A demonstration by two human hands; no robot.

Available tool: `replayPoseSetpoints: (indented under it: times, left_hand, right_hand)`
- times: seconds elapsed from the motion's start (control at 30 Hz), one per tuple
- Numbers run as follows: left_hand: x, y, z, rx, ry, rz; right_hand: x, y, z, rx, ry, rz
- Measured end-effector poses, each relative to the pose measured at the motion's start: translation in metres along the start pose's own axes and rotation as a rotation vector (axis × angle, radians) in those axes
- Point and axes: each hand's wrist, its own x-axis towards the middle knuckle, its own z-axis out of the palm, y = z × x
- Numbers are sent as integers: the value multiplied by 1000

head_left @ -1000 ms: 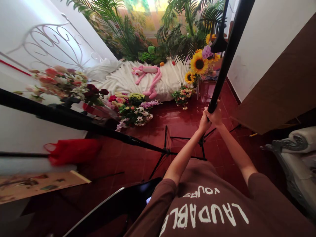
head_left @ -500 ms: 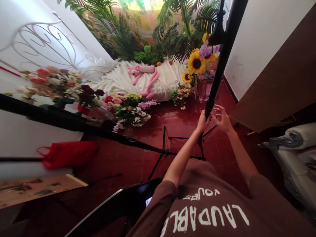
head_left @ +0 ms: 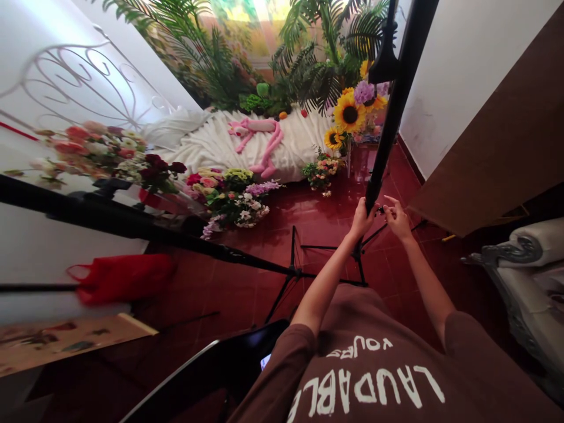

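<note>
Left hand: the person's bare left hand (head_left: 362, 217) was wrapped around the lower part of a thick black tubular pole (head_left: 391, 114), clamped on it.
Right hand: the bare right hand (head_left: 398, 220) was raised just right of the pole, its fingers bent and partly spread – thumb and fingertips lay at a small dark knob (head_left: 380, 210), though whether they pinched it could not be told.
Pole: it leaned up and to the right, with thin black tripod legs (head_left: 359, 257) below the hands and a black fitting (head_left: 384, 69) beside its upper part.
Second stand: another long black pole (head_left: 176, 226) slanted in from the left, down to its splayed black base (head_left: 294, 271) on the glossy red tiled floor (head_left: 324, 217).
White cloth: a pink long-limbed plush toy (head_left: 263, 126) lay on the gathered white cloth (head_left: 205, 141); yellow sunflowers (head_left: 349, 113) stood near its right end, and a mixed bouquet of artificial-looking flowers (head_left: 249, 202) sat before it.
Left side: a red fabric bag (head_left: 126, 281) was near the wall.
Right side: a pale seat with carved silver trim (head_left: 524, 252) stood well apart from the hands.
</note>
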Motion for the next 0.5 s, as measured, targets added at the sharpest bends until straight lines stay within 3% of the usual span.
replayPoseSetpoints:
  times: [0.17, 0.37, 0.5]
  left_hand:
    - [1, -1, 1, 24, 14, 18]
    - [-1, 0, 2, 28, 5, -6]
    - [-4, 6, -2, 71, -23, -47]
  right_hand:
    - [12, -2, 7, 220, -12, 200]
    - [39, 1, 10, 673, 25, 663]
    - [39, 10, 16, 845, 106, 760]
